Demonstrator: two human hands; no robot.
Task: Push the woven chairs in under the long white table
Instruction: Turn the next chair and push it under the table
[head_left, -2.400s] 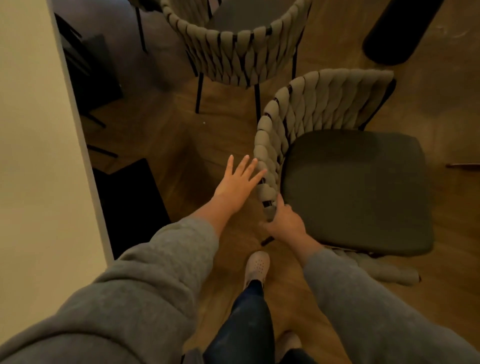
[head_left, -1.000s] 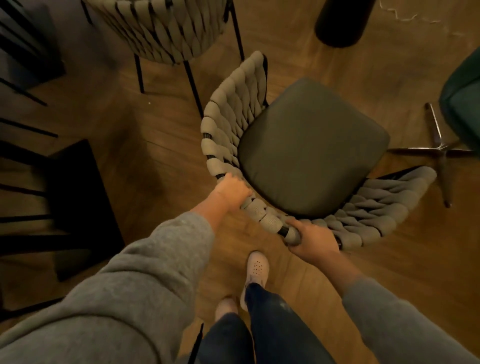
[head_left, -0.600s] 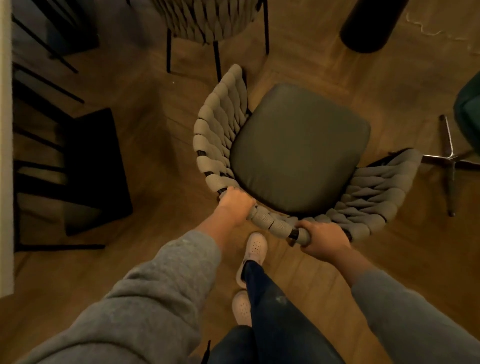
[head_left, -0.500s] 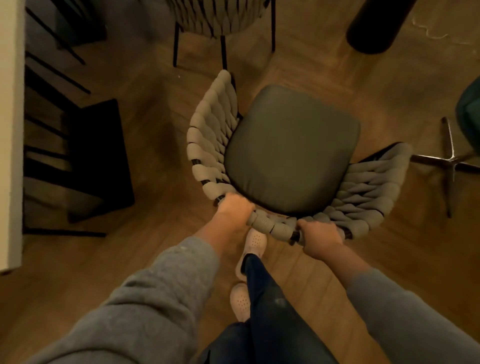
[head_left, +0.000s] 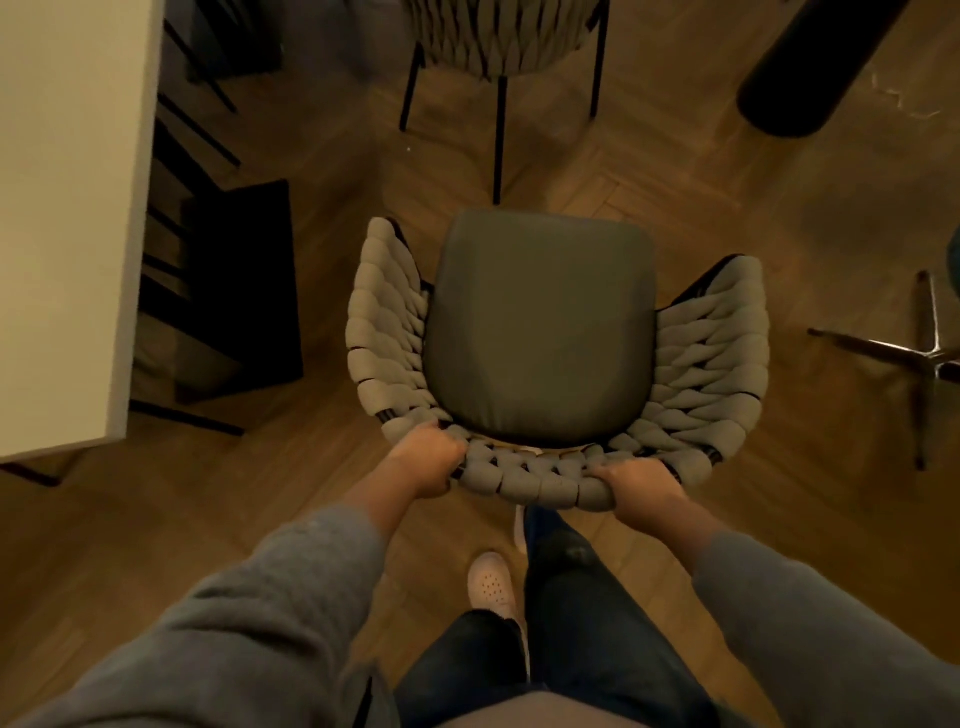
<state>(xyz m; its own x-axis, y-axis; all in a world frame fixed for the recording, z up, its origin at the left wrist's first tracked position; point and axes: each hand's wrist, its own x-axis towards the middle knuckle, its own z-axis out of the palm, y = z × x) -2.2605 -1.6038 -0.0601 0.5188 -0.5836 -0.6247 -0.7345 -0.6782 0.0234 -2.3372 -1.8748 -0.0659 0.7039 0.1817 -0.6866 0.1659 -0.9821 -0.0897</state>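
Note:
A woven chair (head_left: 540, 332) with a dark seat cushion and a grey braided back stands on the wood floor in the middle of the view, its seat pointing away from me. My left hand (head_left: 428, 462) grips the left end of the back's top rim. My right hand (head_left: 636, 486) grips the same rim further right. The long white table (head_left: 67, 208) fills the upper left, and its near corner sits left of the chair. A second woven chair (head_left: 493, 39) stands beyond, partly cut off at the top edge.
Dark chair frames (head_left: 228, 291) sit under the table's edge at left. A black round object (head_left: 810, 67) lies at the top right. A chrome star base (head_left: 930, 353) spreads over the floor at right. My legs and a white shoe (head_left: 491, 584) are below the chair.
Both hands took hold of the chair's back rim and turned the chair, so its seat now faces straight away from me. The table edge has come back into view at left.

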